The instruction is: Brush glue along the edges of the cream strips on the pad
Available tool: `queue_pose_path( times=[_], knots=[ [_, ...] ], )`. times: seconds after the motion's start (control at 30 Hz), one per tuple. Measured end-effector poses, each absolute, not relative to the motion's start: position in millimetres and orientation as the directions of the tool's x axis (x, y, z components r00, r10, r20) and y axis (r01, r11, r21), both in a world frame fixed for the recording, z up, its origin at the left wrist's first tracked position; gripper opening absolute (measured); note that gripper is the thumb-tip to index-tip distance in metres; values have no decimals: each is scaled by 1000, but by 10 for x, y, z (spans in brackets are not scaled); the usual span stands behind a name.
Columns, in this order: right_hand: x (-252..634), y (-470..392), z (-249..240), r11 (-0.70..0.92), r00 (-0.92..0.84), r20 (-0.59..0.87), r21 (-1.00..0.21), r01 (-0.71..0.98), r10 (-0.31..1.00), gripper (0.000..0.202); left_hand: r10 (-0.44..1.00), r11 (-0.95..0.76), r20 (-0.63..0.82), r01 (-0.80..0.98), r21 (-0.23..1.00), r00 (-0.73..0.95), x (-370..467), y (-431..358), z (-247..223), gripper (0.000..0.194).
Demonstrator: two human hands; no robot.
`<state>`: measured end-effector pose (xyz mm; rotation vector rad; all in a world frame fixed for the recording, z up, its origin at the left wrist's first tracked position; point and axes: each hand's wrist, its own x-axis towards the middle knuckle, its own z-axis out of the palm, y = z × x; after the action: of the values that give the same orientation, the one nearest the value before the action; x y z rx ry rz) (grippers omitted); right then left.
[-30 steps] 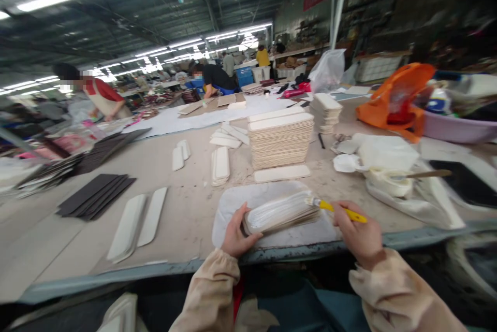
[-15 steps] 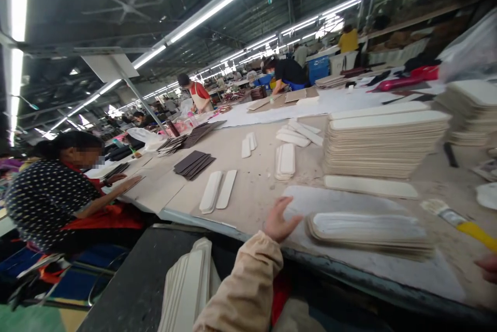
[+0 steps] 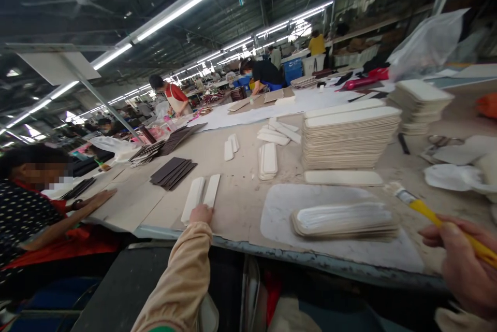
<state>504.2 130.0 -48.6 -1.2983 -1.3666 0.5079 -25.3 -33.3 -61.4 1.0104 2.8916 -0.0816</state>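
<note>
My left hand [image 3: 202, 214] is at the near end of a white round-ended strip [image 3: 212, 190], its fingers closed on that end; the fingertips are partly hidden. Just left of it lies a small stack of similar strips [image 3: 192, 198]. My right hand [image 3: 460, 259] grips a paintbrush [image 3: 425, 211] by its yellow handle, with pale bristles pointing left above the table. Between my hands, a fanned stack of long strips [image 3: 345, 218] with wet-looking white tops rests on a white sheet [image 3: 277, 207]. A single long strip [image 3: 344, 177] lies behind it.
A tall stack of boards [image 3: 349, 140] stands behind, with another stack [image 3: 421, 104] to its right. Scissors [image 3: 444, 140] and a white plastic container [image 3: 452, 176] lie at right. Dark brown panels [image 3: 173, 172] lie left. A co-worker [image 3: 34, 202] leans over the table at far left.
My left hand has moved left from beside the fanned stack to the white strip. My right hand has come further into view with the paintbrush. The view has turned right.
</note>
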Motion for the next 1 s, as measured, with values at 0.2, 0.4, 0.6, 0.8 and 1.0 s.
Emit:
queue_pose_path(
  times=[0.2, 0.4, 0.6, 0.8, 1.0],
  knots=[
    [5062, 1314, -553, 268, 278, 359, -910, 316, 891, 32, 614, 761, -182, 637, -124, -768, -270, -324, -575, 47],
    [5113, 1350, -653, 329, 278, 389, -913, 241, 878, 32, 640, 715, -231, 678, -170, -733, -274, -293, -512, 46],
    [5138, 1369, -726, 382, 268, 400, -917, 118, 877, 30, 646, 723, -151, 663, -191, -748, -209, -340, -317, 42],
    [5100, 1412, -755, 410, 272, 398, -912, 16, 876, 27, 661, 641, 325, 734, 226, -677, 349, -229, -40, 37],
    [5011, 1403, -758, 368, 232, 337, -923, -109, 913, 24, 907, -17, 337, 778, 628, -253, 1496, 73, 230, 23]
  ],
)
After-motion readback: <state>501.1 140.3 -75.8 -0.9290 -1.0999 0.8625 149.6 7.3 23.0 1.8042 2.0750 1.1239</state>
